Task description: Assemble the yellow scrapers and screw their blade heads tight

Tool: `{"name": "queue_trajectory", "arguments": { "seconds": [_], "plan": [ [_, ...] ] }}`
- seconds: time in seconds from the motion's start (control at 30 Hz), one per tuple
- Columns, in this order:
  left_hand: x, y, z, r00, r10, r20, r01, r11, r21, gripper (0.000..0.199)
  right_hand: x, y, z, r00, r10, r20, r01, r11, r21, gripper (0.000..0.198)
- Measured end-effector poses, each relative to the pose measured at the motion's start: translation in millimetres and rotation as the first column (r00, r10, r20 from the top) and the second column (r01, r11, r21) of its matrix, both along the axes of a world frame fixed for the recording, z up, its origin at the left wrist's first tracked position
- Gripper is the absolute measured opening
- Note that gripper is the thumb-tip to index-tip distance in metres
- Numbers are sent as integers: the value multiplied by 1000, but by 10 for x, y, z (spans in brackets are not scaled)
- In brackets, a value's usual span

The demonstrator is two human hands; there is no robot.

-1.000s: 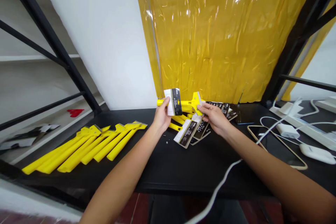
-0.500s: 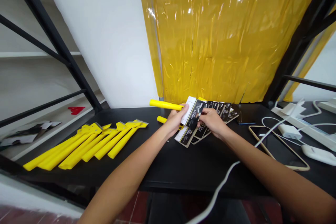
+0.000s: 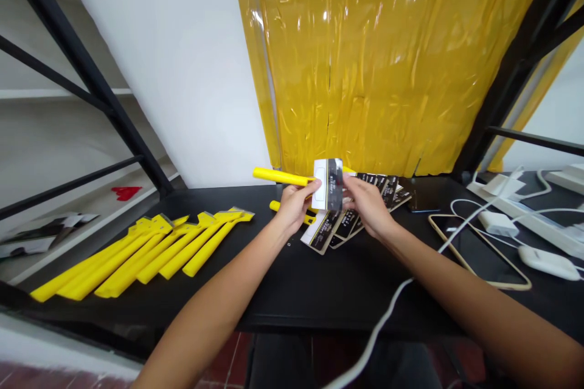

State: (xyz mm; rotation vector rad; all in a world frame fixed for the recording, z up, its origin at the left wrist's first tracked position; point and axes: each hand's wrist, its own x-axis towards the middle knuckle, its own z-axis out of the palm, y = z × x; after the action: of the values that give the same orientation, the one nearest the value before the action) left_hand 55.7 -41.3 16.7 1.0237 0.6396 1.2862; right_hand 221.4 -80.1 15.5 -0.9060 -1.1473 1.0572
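My left hand (image 3: 294, 205) pinches the left edge of a white-and-black printed card (image 3: 320, 185). My right hand (image 3: 365, 202) has its thumb and fingers closed on the card's right edge. The card is raised over a fanned pile of similar black printed cards (image 3: 322, 232) on the black table. A yellow handle (image 3: 280, 176) sticks out to the left just behind my left thumb; its far end is hidden by the card. Below it, a second yellow handle (image 3: 274, 205) pokes out, partly covered by my left hand.
Several yellow scrapers (image 3: 150, 249) lie side by side on the left of the table. On the right are a phone or tablet (image 3: 479, 252), a white charger (image 3: 498, 223), a white case (image 3: 547, 262) and a power strip (image 3: 538, 219). A white cable (image 3: 387, 313) crosses the front edge.
The card has turned from a slant to nearly upright and lifted off the pile. My right fingers have moved up along its right edge. The view has shifted slightly.
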Motion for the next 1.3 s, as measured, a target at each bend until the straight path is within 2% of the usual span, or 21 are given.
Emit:
{"name": "queue_trajectory", "arguments": {
  "seconds": [0.07, 0.1, 0.27, 0.47, 0.53, 0.6, 0.67, 0.73, 0.77, 0.83, 0.9, 0.97, 1.03, 1.13, 1.23, 1.3],
  "plan": [
    [12, -2, -4, 1000, 4, 26, -5, 1000, 8, 35, 35, 23, 25, 993, -115, -16, 116, 992, 49, 44],
    [22, -12, -8, 1000, -7, 29, 7, 1000, 13, 36, 49, 34, 31, 992, -129, 3, 129, 990, 50, 45],
    [77, -84, -28, 999, -35, 7, 35, 999, 7, 35, 69, 64, -5, 994, 86, 62, -85, 996, -19, 43],
    [-1, 11, -17, 992, -29, -124, 19, 996, -86, 30, 170, 131, -93, 984, -145, 99, 144, 989, 26, 43],
    [-41, 71, -42, 984, 83, -160, -95, 993, -66, 30, 227, 172, -128, 975, -184, 122, 184, 983, 17, 43],
    [-79, 139, -88, 928, 282, -241, -296, 955, -21, 36, 274, 202, -153, 960, -214, 182, 215, 976, 14, 42],
    [-119, 210, -141, 819, 454, -352, -468, 882, 48, 47, 303, 213, -162, 939, -238, 249, 246, 969, -3, 42],
    [-167, 270, -183, 693, 548, -469, -546, 823, 155, 55, 319, 211, -158, 906, -262, 332, 285, 958, -22, 42],
    [-193, 292, -198, 631, 573, -523, -546, 807, 225, 57, 325, 210, -155, 886, -271, 377, 303, 953, -26, 43],
    [-242, 310, -216, 518, 599, -611, -454, 798, 397, 55, 337, 214, -153, 846, -280, 453, 323, 946, -19, 44],
    [-274, 293, -234, 443, 595, -671, -248, 800, 546, 47, 355, 227, -159, 816, -274, 508, 316, 949, 5, 45],
    [-280, 253, -262, 381, 581, -719, -38, 787, 616, 40, 374, 244, -167, 755, -299, 584, 324, 944, 65, 46],
    [-265, 206, -300, 325, 577, -749, 72, 775, 628, 37, 389, 251, -171, 620, -357, 699, 370, 918, 141, 48],
    [-227, 149, -338, 273, 591, -759, 100, 767, 633, 36, 391, 236, -165, 391, -387, 835, 443, 875, 197, 60],
    [-227, 125, -292, 268, 605, -749, 93, 758, 646, 33, 378, 196, -152, 284, -386, 878, 465, 856, 226, 80],
    [-307, 146, -182, 300, 617, -728, 73, 746, 662, 33, 369, 168, -144, 223, -394, 892, 458, 850, 260, 81]
  ]
}}
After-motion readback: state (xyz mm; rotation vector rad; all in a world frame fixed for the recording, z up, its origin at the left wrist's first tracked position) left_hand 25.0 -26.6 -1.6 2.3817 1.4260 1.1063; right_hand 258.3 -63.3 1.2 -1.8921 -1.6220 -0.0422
